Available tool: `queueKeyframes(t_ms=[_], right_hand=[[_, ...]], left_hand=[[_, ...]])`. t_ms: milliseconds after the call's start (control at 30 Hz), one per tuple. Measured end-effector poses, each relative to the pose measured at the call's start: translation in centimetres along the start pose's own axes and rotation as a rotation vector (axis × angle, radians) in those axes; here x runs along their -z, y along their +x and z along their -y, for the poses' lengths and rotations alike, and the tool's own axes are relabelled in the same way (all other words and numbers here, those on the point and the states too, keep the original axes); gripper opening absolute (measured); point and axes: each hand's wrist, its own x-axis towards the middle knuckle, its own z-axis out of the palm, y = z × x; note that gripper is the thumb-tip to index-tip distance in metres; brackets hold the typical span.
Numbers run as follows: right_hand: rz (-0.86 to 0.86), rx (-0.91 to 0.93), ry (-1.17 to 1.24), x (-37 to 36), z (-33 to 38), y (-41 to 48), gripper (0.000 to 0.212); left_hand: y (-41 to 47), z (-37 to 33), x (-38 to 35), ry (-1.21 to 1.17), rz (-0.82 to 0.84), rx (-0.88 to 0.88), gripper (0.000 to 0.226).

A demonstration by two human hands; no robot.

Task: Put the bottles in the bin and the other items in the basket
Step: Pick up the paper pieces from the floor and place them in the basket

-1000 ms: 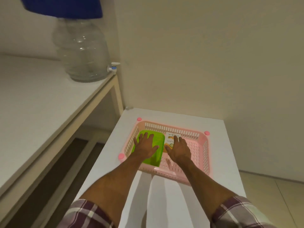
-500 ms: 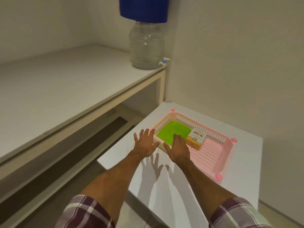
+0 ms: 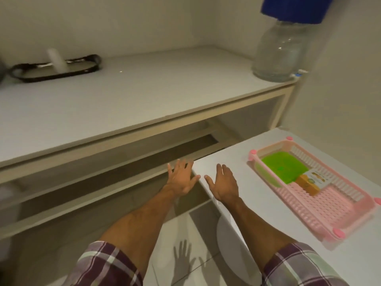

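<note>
Pink basket [image 3: 325,205] sits on the low white surface [image 3: 237,162] at right, holding a green flat item [image 3: 280,165] and an orange-and-white carton [image 3: 311,182]. Left hand [image 3: 181,180] and right hand [image 3: 223,184] hover to its left, fingers straight and spread, holding nothing. Likely step: fetching the next item. A pale upright object [image 3: 55,59] on the black tray [image 3: 61,74], far left, is too blurred to identify; confirm bottle or not before choosing bin or basket

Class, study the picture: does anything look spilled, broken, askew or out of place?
Nothing stands out. The pink basket sits flat on the white table, with the green container and small box lying inside it; nothing spilled.
</note>
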Motion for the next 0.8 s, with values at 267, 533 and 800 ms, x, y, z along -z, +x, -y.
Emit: queueKeyframes(t_ms=[267,533,800], right_hand=[[0.021,0.302,-0.063,-3.6,10.3,-8.5,0.075],[0.138,0.524,-0.075,-7.6,17.3,-16.1,0.074],[0.25,0.766,-0.118,-10.5,20.5,-23.3,0.073]], left_hand=[[-12.7,10.2,1.3,-0.015,-0.006,0.213,0.067],[-25.1,16.7,1.0,-0.05,-0.07,0.466,0.069],[-36.6,17.6,-0.3,-0.1,-0.132,0.739,0.068]])
